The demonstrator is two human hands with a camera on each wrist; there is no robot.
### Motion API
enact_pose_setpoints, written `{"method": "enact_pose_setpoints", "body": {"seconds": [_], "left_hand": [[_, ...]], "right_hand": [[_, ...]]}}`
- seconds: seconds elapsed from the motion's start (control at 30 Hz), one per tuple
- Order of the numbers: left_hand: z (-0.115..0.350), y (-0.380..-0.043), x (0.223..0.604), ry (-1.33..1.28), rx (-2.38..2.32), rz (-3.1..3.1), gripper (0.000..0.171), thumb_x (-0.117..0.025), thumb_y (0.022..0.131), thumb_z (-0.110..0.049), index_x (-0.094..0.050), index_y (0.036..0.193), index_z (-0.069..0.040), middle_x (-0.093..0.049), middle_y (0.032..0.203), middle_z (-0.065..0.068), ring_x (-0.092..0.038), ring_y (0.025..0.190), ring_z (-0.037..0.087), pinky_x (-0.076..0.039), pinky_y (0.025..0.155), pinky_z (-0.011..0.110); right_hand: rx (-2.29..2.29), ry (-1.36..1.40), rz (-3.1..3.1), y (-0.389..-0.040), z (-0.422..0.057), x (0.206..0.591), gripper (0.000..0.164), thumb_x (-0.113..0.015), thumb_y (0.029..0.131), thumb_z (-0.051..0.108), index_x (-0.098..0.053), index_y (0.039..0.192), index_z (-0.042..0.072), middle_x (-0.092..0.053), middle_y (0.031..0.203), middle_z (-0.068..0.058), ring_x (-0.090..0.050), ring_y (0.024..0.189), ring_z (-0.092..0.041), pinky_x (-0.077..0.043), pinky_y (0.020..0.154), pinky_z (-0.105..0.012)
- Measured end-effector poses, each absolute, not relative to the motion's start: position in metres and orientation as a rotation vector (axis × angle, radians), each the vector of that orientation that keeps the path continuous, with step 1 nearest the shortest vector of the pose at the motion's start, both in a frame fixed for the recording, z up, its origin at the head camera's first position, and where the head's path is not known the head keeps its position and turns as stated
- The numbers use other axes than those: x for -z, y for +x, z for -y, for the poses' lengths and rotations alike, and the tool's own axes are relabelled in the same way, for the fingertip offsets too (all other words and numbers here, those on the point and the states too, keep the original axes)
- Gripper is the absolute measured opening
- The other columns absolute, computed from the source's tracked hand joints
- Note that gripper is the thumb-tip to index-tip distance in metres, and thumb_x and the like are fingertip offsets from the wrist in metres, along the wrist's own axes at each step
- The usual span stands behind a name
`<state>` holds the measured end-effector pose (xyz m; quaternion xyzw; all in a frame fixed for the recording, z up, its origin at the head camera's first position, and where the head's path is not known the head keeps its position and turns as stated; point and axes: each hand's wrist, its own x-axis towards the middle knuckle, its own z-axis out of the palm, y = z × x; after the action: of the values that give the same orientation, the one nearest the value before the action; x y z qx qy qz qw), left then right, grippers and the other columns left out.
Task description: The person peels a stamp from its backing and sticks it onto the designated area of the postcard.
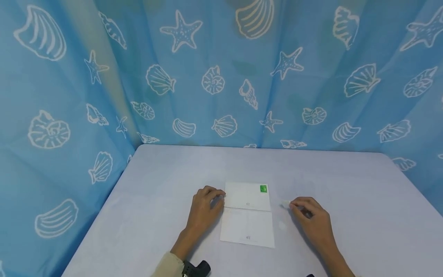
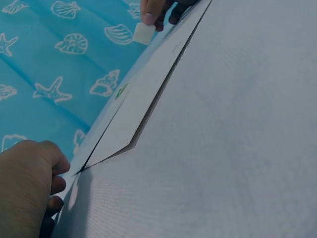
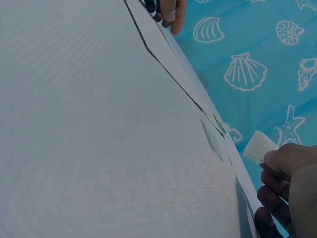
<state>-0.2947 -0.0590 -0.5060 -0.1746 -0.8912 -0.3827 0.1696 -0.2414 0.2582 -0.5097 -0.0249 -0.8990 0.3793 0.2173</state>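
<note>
Two white envelopes lie one above the other on the table. The far envelope [image 1: 243, 197] bears a green stamp [image 1: 263, 189] in its upper right corner; the near envelope [image 1: 247, 229] has small grey print near its lower edge. My left hand [image 1: 205, 206] is at the far envelope's left edge, fingers loosely bent and fingertips right at the border. Right of the envelopes, my right hand [image 1: 311, 215] pinches a small white paper square [image 3: 259, 147] between thumb and index finger, held above the table. The square's plain side faces the right wrist camera.
A thin pale piece [image 3: 212, 138] lies on the table beside the envelopes, on the right hand's side. The white table [image 1: 166, 173] reaches back to a blue curtain [image 1: 194, 96] printed with shells and starfish, which also hangs along the left side.
</note>
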Motion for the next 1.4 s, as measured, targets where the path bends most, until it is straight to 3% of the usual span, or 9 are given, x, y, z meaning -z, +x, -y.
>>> {"method": "enact_pose_setpoints", "body": {"seconds": [0.63, 0.93, 1.1, 1.4], "left_hand": [[0.064, -0.296, 0.506, -0.465, 1.136, 2.543, 0.017, -0.071, 0.092, -0.015, -0.076, 0.108, -0.015, -0.064, 0.100, -0.001, -0.056, 0.094, 0.019, -0.041, 0.097, 0.046], [0.061, -0.293, 0.499, -0.468, 1.312, 2.451, 0.018, -0.072, 0.093, -0.013, -0.075, 0.110, -0.017, -0.064, 0.101, -0.002, -0.057, 0.092, 0.017, -0.048, 0.081, 0.038], [0.049, -0.285, 0.488, -0.569, 1.455, 2.388, 0.019, -0.071, 0.094, -0.014, -0.075, 0.112, -0.017, -0.063, 0.105, -0.004, -0.058, 0.097, 0.018, -0.050, 0.083, 0.039], [0.034, -0.277, 0.464, -0.618, 1.589, 2.372, 0.018, -0.069, 0.097, -0.024, -0.073, 0.114, -0.026, -0.063, 0.107, -0.009, -0.060, 0.096, 0.011, -0.052, 0.085, 0.040]], "right_hand": [[-1.141, 0.014, 2.452, -0.246, -0.253, 0.512, 0.009, -0.074, 0.093, 0.020, -0.077, 0.098, 0.013, -0.066, 0.107, 0.005, -0.059, 0.090, -0.005, -0.047, 0.076, -0.011], [-1.262, 0.013, 2.414, -0.243, -0.251, 0.509, 0.011, -0.074, 0.093, 0.019, -0.077, 0.101, 0.012, -0.066, 0.110, 0.005, -0.058, 0.093, -0.005, -0.047, 0.080, -0.013], [-1.311, 0.046, 2.378, -0.240, -0.249, 0.499, 0.011, -0.073, 0.093, 0.017, -0.076, 0.102, 0.011, -0.065, 0.111, 0.004, -0.059, 0.096, -0.005, -0.047, 0.084, -0.014], [-1.407, 0.062, 2.333, -0.231, -0.247, 0.474, 0.014, -0.072, 0.094, 0.017, -0.076, 0.104, 0.007, -0.066, 0.112, -0.001, -0.058, 0.102, -0.006, -0.046, 0.087, -0.013]]}}
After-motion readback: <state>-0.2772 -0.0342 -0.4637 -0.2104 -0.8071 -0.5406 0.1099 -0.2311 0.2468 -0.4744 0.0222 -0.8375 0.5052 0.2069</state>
